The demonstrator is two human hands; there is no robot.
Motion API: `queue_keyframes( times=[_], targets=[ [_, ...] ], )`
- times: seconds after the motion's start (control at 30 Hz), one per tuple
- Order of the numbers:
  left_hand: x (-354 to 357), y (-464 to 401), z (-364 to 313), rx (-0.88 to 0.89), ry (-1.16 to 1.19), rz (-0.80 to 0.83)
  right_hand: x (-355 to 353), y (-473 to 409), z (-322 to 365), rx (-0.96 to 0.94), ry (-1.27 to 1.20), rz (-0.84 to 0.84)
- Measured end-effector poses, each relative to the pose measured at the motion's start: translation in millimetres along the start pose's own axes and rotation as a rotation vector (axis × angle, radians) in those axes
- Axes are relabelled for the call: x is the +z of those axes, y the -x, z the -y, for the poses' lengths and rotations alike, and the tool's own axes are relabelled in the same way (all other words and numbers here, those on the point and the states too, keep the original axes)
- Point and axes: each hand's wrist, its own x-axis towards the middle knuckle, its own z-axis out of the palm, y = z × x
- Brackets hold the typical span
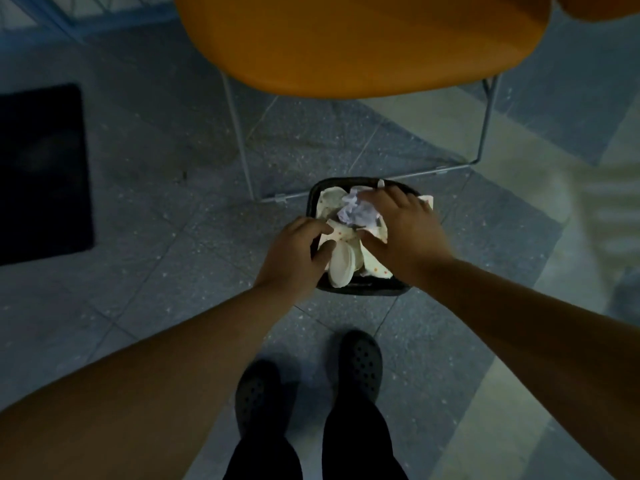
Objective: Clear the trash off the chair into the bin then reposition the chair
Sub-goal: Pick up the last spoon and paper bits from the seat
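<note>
Two bare arms reach down to the bin (360, 289), which sits on the floor just past the shoes (360, 365). Inside it lie paper (356, 211), a wrapper (375, 268) and a plate (341, 266). At 3 o'clock of the bin, the right hand (401, 230) presses flat on the trash, fingers spread. At 9 o'clock, the left hand (294, 259) has its fingers curled at the plate's edge; whether it grips, I cannot tell. It looks like the trash is being pushed down. At 12 o'clock stands the chair (360, 39), its seat bare where it shows. Next, I think, both hands let go and move the chair.
</note>
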Motion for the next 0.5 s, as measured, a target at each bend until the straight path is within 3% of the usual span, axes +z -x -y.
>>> queue_keyframes(
  times=[0.1,0.27,0.5],
  targets=[
    [-18.0,-1.5,-21.9,0.081,0.048,-0.037,-4.7,0.3,-3.0,0.031,0.01,0.05],
    [-50.3,-15.6,-84.7,0.244,0.079,-0.158,-44.9,-1.8,8.3,-0.066,-0.074,-0.117],
    [-110.9,-60.4,-178.6,0.36,0.049,-0.189,-139.1,-33.2,34.0,-0.14,-0.282,-0.43]
  ],
)
